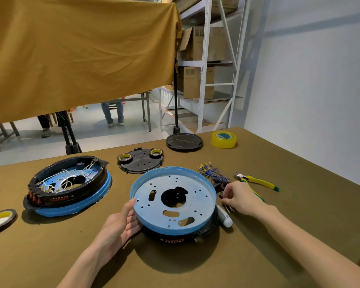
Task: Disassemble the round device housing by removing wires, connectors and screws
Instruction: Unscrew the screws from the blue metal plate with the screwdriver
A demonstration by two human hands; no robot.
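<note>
Olive-brown cloth covers the table, which runs from the near edge back to a far edge under a hanging mustard cloth; metal shelving with cardboard boxes stands beyond the far right corner beside a pale wall. Near the middle, toward the near edge, sits the round device housing, blue rim up, its perforated plate showing a large central hole. The left hand cups its left rim, palm up and fingers straight against the blue wall. The right hand is curled just beside the housing's right rim, fingertips pinching small dark connectors there. A white cylinder lies touching the housing's right side. Blue wires and yellow-handled pliers lie behind the right hand. A second housing, full of white wires, sits toward the left edge, with a tape roll at that edge. Two black covers and yellow tape rest along the far edge. Bare cloth lies open along the near and right edges.
</note>
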